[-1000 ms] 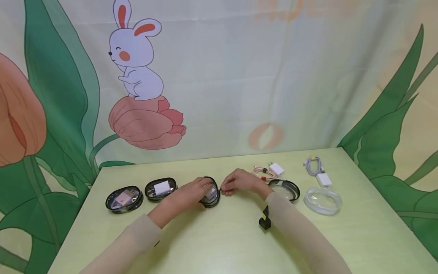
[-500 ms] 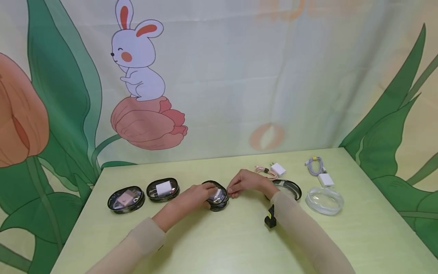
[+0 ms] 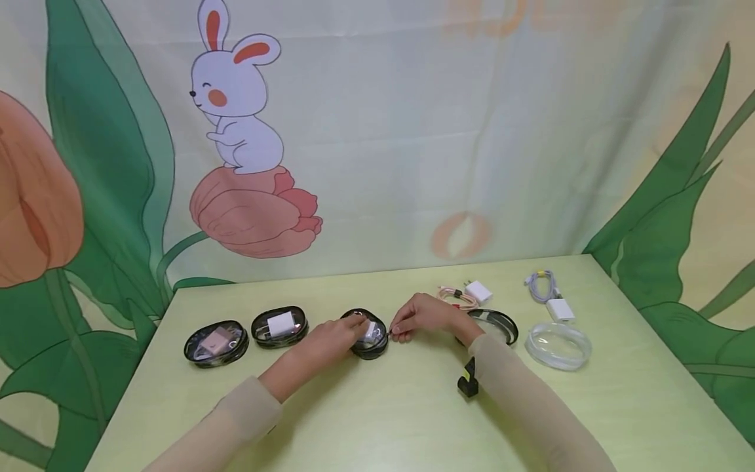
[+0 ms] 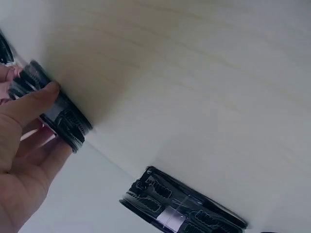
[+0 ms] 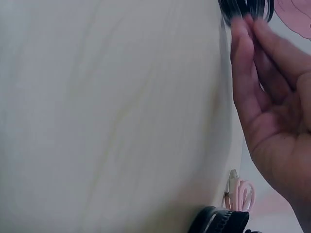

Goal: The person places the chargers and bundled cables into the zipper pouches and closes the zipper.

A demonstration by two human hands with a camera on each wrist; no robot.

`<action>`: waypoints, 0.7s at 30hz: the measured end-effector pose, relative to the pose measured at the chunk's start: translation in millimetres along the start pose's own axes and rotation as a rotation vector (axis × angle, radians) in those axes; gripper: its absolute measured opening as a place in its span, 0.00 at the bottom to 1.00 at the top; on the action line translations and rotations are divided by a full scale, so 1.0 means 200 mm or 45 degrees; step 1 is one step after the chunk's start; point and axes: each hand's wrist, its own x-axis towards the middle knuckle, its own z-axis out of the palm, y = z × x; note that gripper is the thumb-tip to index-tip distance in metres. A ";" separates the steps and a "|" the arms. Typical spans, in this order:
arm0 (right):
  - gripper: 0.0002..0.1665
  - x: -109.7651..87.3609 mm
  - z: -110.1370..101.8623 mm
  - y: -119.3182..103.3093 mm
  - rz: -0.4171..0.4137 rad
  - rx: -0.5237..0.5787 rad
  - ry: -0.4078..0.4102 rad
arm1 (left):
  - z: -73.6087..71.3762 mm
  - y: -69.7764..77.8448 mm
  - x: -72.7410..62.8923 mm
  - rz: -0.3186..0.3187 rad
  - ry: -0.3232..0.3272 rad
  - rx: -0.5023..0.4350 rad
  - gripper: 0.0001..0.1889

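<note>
Near the table's middle, my left hand [image 3: 337, 335] grips a small oval zip pouch [image 3: 373, 345] with a clear top and black trim. A white charger and cable show through its top. In the left wrist view, the thumb of the left hand [image 4: 26, 131] presses one side of the pouch [image 4: 62, 114] while the fingers support the other. My right hand [image 3: 420, 316] is at the pouch's right end, thumb and fingertips pinching a small dark zipper pull. From the right wrist, the right hand [image 5: 272, 87] has its fingertips at the pouch's black edge [image 5: 238, 8].
To the left lie two similar filled pouches, one with a pink charger [image 3: 215, 342], one with a white charger [image 3: 280, 324]. On the right are a black-trimmed pouch [image 3: 508, 322], a clear pouch [image 3: 557, 347], a pink cable [image 3: 461, 296], a purple cable [image 3: 541, 286] and white chargers [image 3: 478, 292].
The pouch first shifted right and tilted, then came slightly back left and flatter. Both hands moved with it, keeping their holds. The other items stay in place.
</note>
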 end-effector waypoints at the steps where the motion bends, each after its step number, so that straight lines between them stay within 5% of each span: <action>1: 0.08 0.00 0.00 0.00 -0.002 -0.014 0.021 | 0.01 0.00 0.00 -0.023 0.012 0.008 0.27; 12: 0.07 -0.01 0.03 -0.04 -0.064 -0.008 -0.130 | 0.02 0.04 0.04 -0.199 -0.004 0.012 0.31; 16: 0.07 0.01 0.04 -0.02 -0.058 -0.033 -0.004 | 0.00 0.01 0.04 -0.186 0.025 -0.015 0.30; 21: 0.07 0.02 0.02 -0.02 0.031 -0.087 0.224 | 0.02 0.00 0.05 -0.102 0.106 0.106 0.22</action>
